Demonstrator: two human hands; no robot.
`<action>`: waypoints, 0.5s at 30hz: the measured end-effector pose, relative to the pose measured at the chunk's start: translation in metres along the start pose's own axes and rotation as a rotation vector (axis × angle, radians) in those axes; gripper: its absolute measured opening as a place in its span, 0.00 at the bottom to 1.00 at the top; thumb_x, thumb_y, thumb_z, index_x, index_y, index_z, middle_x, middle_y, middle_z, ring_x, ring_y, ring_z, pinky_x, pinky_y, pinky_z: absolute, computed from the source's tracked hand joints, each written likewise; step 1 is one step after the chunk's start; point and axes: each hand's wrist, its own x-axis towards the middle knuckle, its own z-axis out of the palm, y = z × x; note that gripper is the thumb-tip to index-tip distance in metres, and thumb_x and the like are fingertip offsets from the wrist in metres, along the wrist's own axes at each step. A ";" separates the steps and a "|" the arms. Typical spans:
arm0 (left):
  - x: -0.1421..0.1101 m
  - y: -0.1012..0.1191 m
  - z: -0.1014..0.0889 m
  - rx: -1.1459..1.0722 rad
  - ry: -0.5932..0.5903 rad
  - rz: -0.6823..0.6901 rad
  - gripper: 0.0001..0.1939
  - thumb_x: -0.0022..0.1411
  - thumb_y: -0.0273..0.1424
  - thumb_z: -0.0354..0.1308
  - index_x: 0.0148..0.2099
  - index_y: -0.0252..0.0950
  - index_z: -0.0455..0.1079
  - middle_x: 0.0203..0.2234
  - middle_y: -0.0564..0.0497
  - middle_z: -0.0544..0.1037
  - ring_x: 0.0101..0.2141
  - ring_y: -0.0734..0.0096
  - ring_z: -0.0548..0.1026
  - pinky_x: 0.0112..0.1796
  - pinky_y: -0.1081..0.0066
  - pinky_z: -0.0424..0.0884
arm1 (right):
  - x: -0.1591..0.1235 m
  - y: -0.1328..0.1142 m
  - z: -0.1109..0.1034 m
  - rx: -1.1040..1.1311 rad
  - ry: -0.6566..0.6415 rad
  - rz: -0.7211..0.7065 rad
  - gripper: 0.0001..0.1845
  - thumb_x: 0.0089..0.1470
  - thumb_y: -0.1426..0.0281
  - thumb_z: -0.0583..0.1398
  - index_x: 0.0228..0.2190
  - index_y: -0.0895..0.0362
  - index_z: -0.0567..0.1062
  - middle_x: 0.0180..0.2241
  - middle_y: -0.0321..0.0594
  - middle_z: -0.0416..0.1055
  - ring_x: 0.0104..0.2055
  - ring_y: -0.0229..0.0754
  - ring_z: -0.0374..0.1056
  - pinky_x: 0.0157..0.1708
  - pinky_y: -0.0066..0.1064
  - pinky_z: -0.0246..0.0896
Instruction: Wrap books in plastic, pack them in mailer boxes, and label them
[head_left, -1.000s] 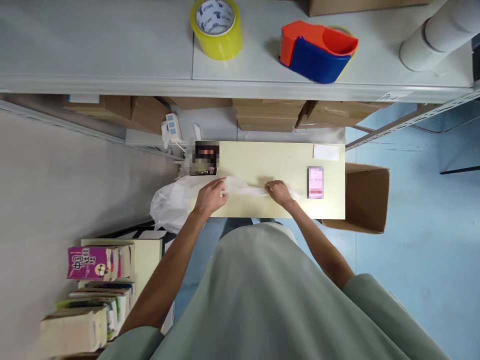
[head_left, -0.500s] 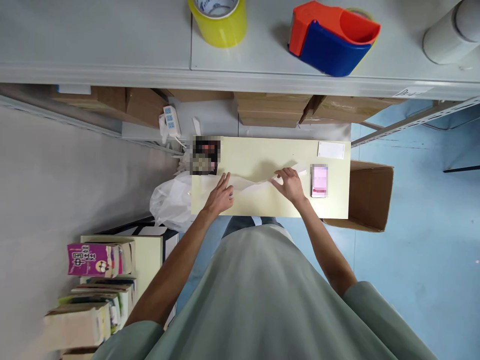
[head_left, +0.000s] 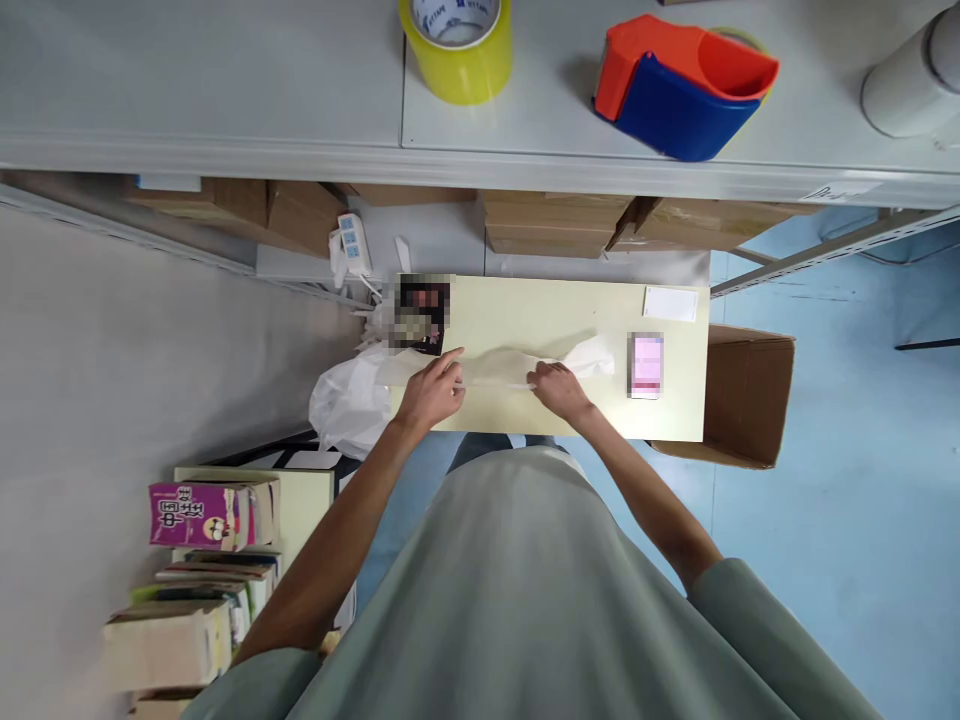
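A thin, see-through white plastic sheet [head_left: 495, 368] lies stretched from side to side over the pale table [head_left: 540, 415]. I cannot tell whether it is a bag or a single layer. My left hand [head_left: 433, 392] grips its near edge at the left, fingers closed with the index finger partly extended. The near edge runs straight across to my right hand [head_left: 556, 390], which is closed on it. Beyond the right hand, the sheet's crumpled end rises a little off the table. A phone [head_left: 646, 366] with a pink screen lies farther right.
A dark blurred item [head_left: 421, 315] and a white card [head_left: 670, 303] lie on the table. White plastic bags [head_left: 349, 400] hang at its left, an open carton [head_left: 750, 400] stands right. Above are a shelf with yellow tape [head_left: 469, 75] and a tape dispenser [head_left: 679, 100]; books [head_left: 199, 515] stand lower left.
My right hand has moved left and nearer to me, closing on the sheet's edge. My left fingers have curled from lying extended. The sheet's near edge is now straight between the hands.
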 end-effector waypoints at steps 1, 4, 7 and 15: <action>-0.003 -0.003 -0.004 -0.004 0.001 -0.027 0.10 0.60 0.23 0.57 0.42 0.40 0.74 0.67 0.45 0.75 0.57 0.52 0.80 0.53 0.57 0.79 | -0.010 0.010 -0.002 0.003 -0.037 0.035 0.16 0.70 0.77 0.55 0.51 0.59 0.81 0.51 0.53 0.78 0.50 0.49 0.78 0.56 0.38 0.67; -0.011 -0.011 -0.011 -0.035 -0.041 -0.109 0.09 0.61 0.26 0.56 0.43 0.41 0.73 0.55 0.45 0.83 0.50 0.52 0.83 0.49 0.58 0.78 | -0.049 0.036 -0.008 0.035 -0.113 0.161 0.15 0.73 0.72 0.55 0.53 0.56 0.80 0.52 0.51 0.79 0.48 0.49 0.79 0.49 0.35 0.68; -0.018 -0.023 -0.016 -0.147 -0.170 -0.142 0.08 0.60 0.30 0.55 0.41 0.42 0.74 0.44 0.46 0.86 0.46 0.52 0.84 0.47 0.60 0.77 | -0.091 0.053 -0.015 0.142 -0.127 0.267 0.15 0.74 0.68 0.55 0.51 0.54 0.81 0.51 0.48 0.81 0.48 0.50 0.79 0.46 0.33 0.67; 0.002 -0.074 -0.031 -0.526 -0.549 -0.191 0.21 0.52 0.50 0.63 0.41 0.41 0.80 0.38 0.49 0.87 0.40 0.53 0.83 0.42 0.65 0.77 | -0.133 0.116 -0.040 0.630 -0.222 0.308 0.14 0.67 0.63 0.59 0.33 0.53 0.81 0.35 0.39 0.83 0.35 0.43 0.78 0.35 0.30 0.66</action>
